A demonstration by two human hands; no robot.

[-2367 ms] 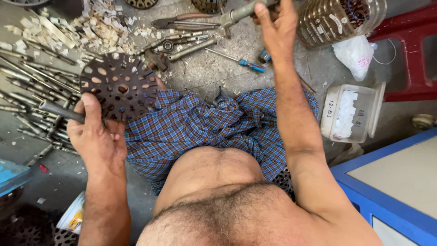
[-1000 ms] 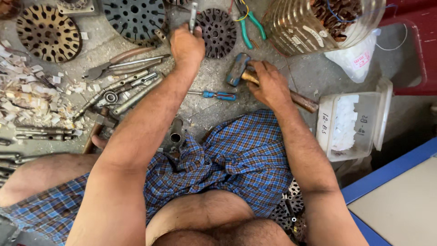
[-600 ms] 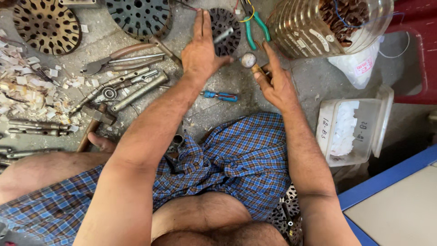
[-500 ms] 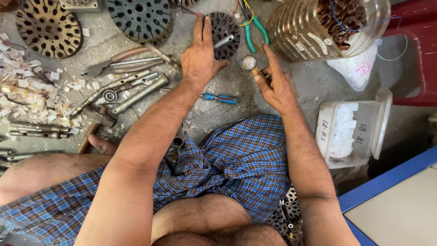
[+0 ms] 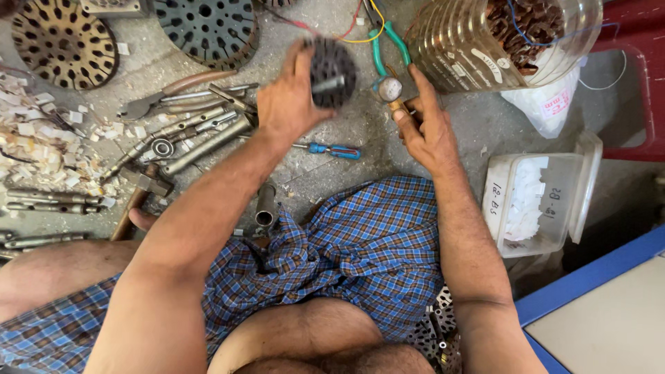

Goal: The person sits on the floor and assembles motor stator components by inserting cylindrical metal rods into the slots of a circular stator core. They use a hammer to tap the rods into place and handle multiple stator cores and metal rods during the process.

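Dark slotted steel: your left hand [image 5: 294,104] grips a small round rotor core [image 5: 331,71] by its rim, fingers curled behind it and thumb along the near side, so that its face with the short shaft stub turns toward you. The core is lifted clear of the concrete floor [image 5: 374,145] and appears blurred. Your left forearm runs diagonally up from the lower left, wrist bent slightly inward to bring the core toward the other hand.

Your right hand [image 5: 426,131] holds a hammer [image 5: 392,93] just beside the core, apart from it. The fingers close around the wooden handle while the index finger points up and away (a loose grip, high near the head). The round striking face looks up at the camera. The right forearm rises almost straight from the lap, over the blue checked cloth [image 5: 360,256].

Within reach lie the blue-handled screwdriver [image 5: 332,149] on the floor below the core, the green-handled pliers [image 5: 384,41] beyond the hammer, and a large clear plastic jar [image 5: 485,41] of copper wire to the right. Two larger slotted discs [image 5: 204,28] rest at the far left, and loose metal tubes [image 5: 201,142] lie fanned beside them.
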